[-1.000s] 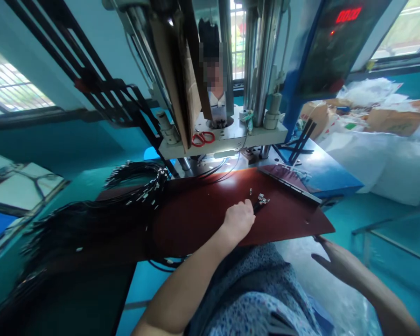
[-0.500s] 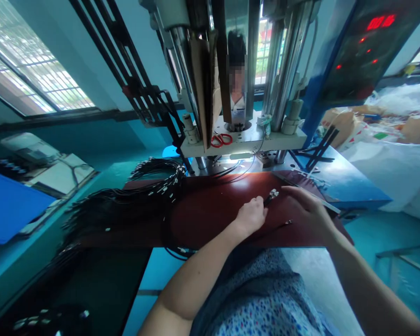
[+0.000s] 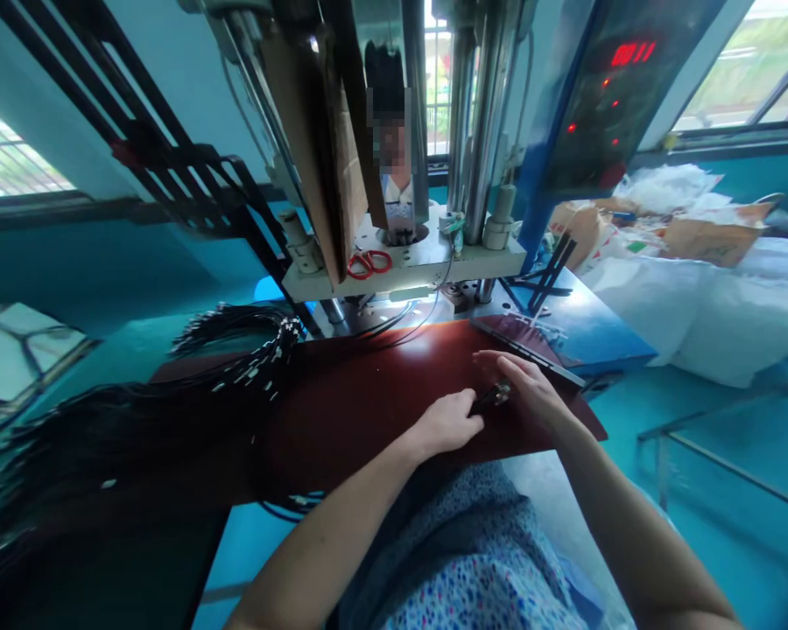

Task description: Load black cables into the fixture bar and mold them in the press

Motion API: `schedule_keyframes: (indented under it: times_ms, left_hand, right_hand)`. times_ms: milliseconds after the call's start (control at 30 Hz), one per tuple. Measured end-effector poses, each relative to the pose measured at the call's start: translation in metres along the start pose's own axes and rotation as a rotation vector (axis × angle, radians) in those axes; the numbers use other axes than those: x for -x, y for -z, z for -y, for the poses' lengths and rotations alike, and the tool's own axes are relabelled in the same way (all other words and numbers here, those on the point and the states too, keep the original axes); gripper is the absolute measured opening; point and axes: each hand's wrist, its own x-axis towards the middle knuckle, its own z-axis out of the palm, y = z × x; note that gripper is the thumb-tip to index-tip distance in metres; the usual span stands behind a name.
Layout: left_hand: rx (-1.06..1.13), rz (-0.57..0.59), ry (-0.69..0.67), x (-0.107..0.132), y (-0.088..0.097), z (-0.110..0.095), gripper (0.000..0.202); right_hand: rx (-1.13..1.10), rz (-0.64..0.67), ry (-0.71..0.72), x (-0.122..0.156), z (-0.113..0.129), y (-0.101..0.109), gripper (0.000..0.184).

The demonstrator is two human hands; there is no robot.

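My left hand rests on the dark red work board, fingers closed round the black end of a cable whose metal connector sticks out to the right. My right hand lies just beyond that connector, fingers curled over it and touching it. A thick bundle of black cables with metal tips sprawls over the board's left side and down past the table edge.
Behind the board stands a press machine with steel columns and red scissors on its plate. A panel with red digits hangs at upper right. White bags and cardboard boxes pile at right. A person stands behind the machine.
My right hand came up from below the board's edge onto the board and met the connector. Both hands then drew nearer to me along the board.
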Motion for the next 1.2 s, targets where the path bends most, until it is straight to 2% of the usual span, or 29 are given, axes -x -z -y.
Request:
schedule_keyframes:
  times_ms: [67, 133, 267, 333, 433, 467, 533, 600, 633, 700, 767, 800, 867, 900, 967, 1067, 1133, 1200]
  left_hand:
    - [0.289, 0.092, 0.025, -0.002, 0.003, 0.002, 0.012]
    - [0.481, 0.122, 0.039, -0.005, 0.006, 0.001, 0.014]
    - [0.665, 0.031, 0.051, -0.010, 0.007, -0.008, 0.012]
    - [0.745, 0.046, 0.058, -0.012, 0.008, -0.013, 0.017]
    - [0.833, 0.096, 0.007, -0.014, 0.007, -0.016, 0.028]
    - [0.867, 0.086, -0.003, -0.015, 0.007, -0.014, 0.029]
    - [0.965, 0.024, 0.031, -0.015, 0.007, -0.009, 0.030]
    - [1.063, -0.032, 0.085, -0.013, 0.006, -0.001, 0.033]
    - [1.099, -0.051, 0.105, -0.012, 0.006, 0.002, 0.034]
    - [1.131, -0.081, 0.109, -0.007, 0.006, 0.008, 0.035]
    - [1.117, -0.100, 0.082, -0.003, 0.005, 0.010, 0.033]
    - [1.103, -0.107, 0.069, -0.001, 0.004, 0.010, 0.033]
    - [1.083, -0.120, 0.050, 0.003, 0.004, 0.009, 0.034]
    - [1.084, -0.129, 0.048, 0.004, 0.003, 0.009, 0.034]
    - [1.102, -0.145, 0.053, 0.006, 0.003, 0.009, 0.036]
    - [1.105, -0.149, 0.074, 0.006, 0.000, 0.009, 0.037]
    - [1.051, -0.147, 0.094, 0.005, -0.003, 0.008, 0.036]
    - [0.959, -0.148, 0.101, 0.003, -0.008, 0.006, 0.034]
  right_hand:
    - [-0.096, 0.097, -0.040, -0.003, 0.005, -0.006, 0.037]
    - [-0.065, 0.139, -0.031, -0.006, 0.011, -0.012, 0.038]
    - [0.106, 0.163, 0.057, -0.010, 0.019, -0.025, 0.042]
    - [0.131, 0.238, 0.071, -0.010, 0.023, -0.029, 0.046]
    - [0.123, 0.360, 0.074, -0.009, 0.026, -0.022, 0.049]
    - [0.153, 0.352, 0.093, -0.009, 0.025, -0.015, 0.047]
    - [0.380, 0.218, 0.170, -0.008, 0.024, 0.005, 0.045]
    - [0.839, 0.017, 0.171, -0.005, 0.022, 0.029, 0.046]
    - [1.105, -0.047, 0.107, -0.002, 0.021, 0.040, 0.047]
    - [1.520, -0.070, -0.076, 0.004, 0.019, 0.055, 0.038]
    - [1.694, -0.017, -0.191, 0.009, 0.017, 0.060, 0.025]
    - [1.691, 0.008, -0.211, 0.011, 0.016, 0.059, 0.019]
    - [1.533, 0.024, -0.227, 0.013, 0.012, 0.052, 0.010]
    - [1.376, 0.016, -0.243, 0.013, 0.009, 0.047, 0.008]
    - [0.921, -0.019, -0.281, 0.015, 0.003, 0.035, 0.006]
    - [0.228, -0.050, -0.268, 0.020, -0.006, 0.013, 0.015]
    - [-0.016, -0.091, -0.203, 0.023, -0.010, -0.003, 0.029]
    - [-0.119, -0.158, -0.144, 0.026, -0.012, -0.019, 0.039]
